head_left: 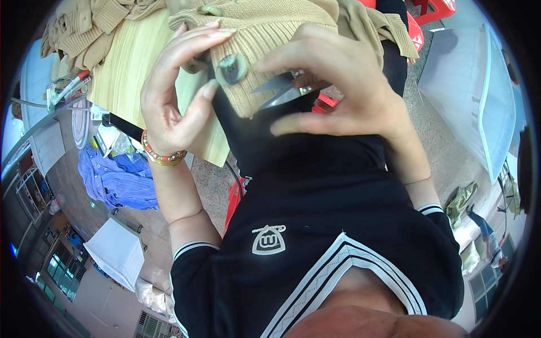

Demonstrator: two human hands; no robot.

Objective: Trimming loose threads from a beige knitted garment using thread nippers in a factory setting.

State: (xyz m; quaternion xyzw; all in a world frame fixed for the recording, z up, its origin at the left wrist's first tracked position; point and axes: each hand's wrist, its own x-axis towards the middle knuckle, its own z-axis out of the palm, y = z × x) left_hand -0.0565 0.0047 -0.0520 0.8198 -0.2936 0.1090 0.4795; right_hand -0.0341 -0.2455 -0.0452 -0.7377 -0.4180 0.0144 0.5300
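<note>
A tan knitted cardigan (265, 42) with ribbed edges lies over my lap and the table edge. On its ribbed band sits a large grey-green button (231, 69); a second button (209, 10) shows farther up. My left hand (177, 90) is at the band's left side, thumb and fingers apart around the large button, the thumb tip close to it. My right hand (349, 84), partly blurred, holds small metal scissors (282, 94) against its palm. Their blades are parted and point left over the lower end of the band, while the thumb and forefinger are spread.
A light wooden table (127, 67) on the left carries more tan knitwear (84, 36). Beyond its edge lie a blue garment (118, 177) and a white bin (117, 252). Red stools (437, 10) and a large translucent container (465, 93) stand to the right.
</note>
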